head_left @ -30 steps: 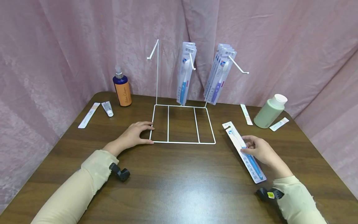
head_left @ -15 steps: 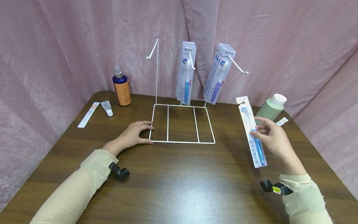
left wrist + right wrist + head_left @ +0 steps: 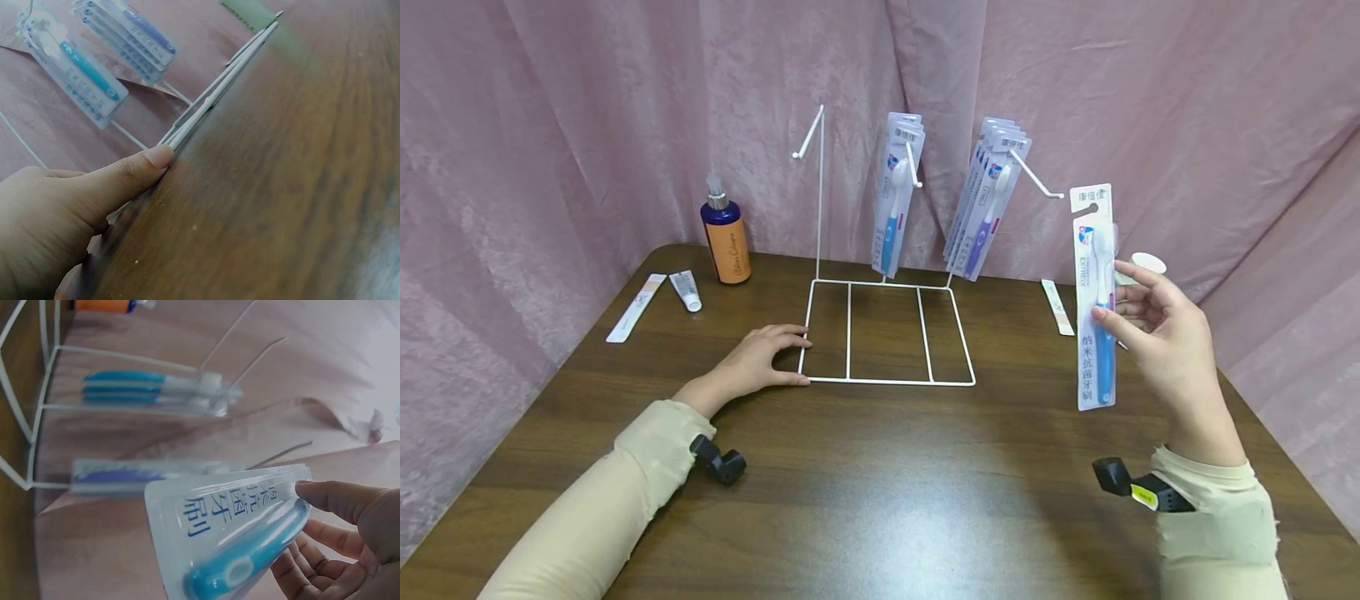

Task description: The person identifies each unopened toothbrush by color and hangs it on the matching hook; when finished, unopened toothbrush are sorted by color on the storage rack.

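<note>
My right hand (image 3: pixel 1165 333) pinches a packaged toothbrush (image 3: pixel 1096 358) with a blue handle, between thumb and fingers at its right edge. The pack is upright above the table, right of the white wire display rack (image 3: pixel 887 382). In the right wrist view the lower part of the toothbrush pack (image 3: pixel 250 550) faces the camera. On the rack's front left corner rests my left hand (image 3: pixel 756 358), fingers over the side bar. In the left wrist view its thumb (image 3: pixel 134 175) presses the base wire. Blue toothbrush packs (image 3: pixel 895 200) hang on the middle hook, purple ones (image 3: pixel 988 208) on the right hook.
The rack's left hook (image 3: pixel 808 133) carries nothing. A blue and orange spray bottle (image 3: pixel 727 242), a small tube (image 3: pixel 686 290) and a white sachet (image 3: pixel 636 308) are at the left. Another sachet (image 3: pixel 1057 307) lies at right; a white-capped bottle (image 3: pixel 1150 264) is mostly hidden behind my right hand.
My right hand has lifted the toothbrush pack off the table, up and to the right, turning it from slanted to upright. My left hand has stayed on the rack's corner.
</note>
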A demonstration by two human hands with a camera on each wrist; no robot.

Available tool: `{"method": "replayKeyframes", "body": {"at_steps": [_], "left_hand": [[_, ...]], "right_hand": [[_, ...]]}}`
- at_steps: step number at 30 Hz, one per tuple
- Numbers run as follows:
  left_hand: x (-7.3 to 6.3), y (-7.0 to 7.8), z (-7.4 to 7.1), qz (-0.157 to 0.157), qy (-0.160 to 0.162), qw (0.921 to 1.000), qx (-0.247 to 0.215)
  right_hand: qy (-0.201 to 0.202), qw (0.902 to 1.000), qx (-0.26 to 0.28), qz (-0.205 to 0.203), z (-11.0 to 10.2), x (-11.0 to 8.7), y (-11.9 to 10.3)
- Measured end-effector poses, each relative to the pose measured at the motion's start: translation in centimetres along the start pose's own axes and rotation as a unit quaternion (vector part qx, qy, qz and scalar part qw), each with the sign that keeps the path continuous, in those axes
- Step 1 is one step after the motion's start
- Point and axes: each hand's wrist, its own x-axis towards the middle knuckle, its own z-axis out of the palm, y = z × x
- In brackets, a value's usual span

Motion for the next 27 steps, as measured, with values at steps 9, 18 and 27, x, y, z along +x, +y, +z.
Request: {"method": "replayKeyframes", "body": {"at_steps": [9,18,27], "left_hand": [[0.1,0.1,0.0,-0.001,-0.001,1.0,-0.001],[0.0,0.1,0.0,-0.004,-0.005,1.0,-0.001],[0.0,0.1,-0.1,-0.003,-0.004,1.0,-0.003]], "right_hand": [[0.025,0.9969,0.053,-0.052,1.3,0.1,-3.8],[0.008,0.995,0.064,-0.076,4.8,0.9,-5.7],[-0.003,0.9961,0.044,-0.077,8.4,1.8,-6.6]]}}
